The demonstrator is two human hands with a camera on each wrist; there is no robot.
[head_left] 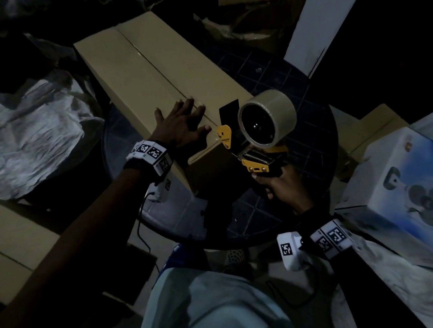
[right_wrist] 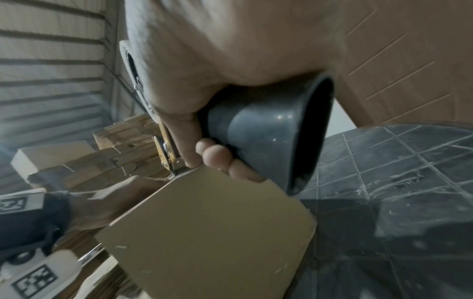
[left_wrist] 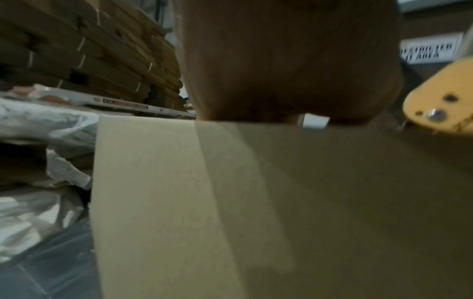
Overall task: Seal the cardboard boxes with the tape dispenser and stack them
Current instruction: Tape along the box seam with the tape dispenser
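- Left hand (head_left: 182, 126) lies flat, fingers spread, on the long cardboard box (head_left: 152, 66) atop the round counter (head_left: 308, 142)
- Right hand (head_left: 283, 187) grips the tape dispenser (head_left: 259, 132) at the box's near end
- Tape may wander off the seam if the box slides

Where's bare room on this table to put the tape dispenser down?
Bare tabletop shows right of the long cardboard box, behind the tape dispenser, and nearer, by the right hand. The left side is crowded: the box overhangs it.
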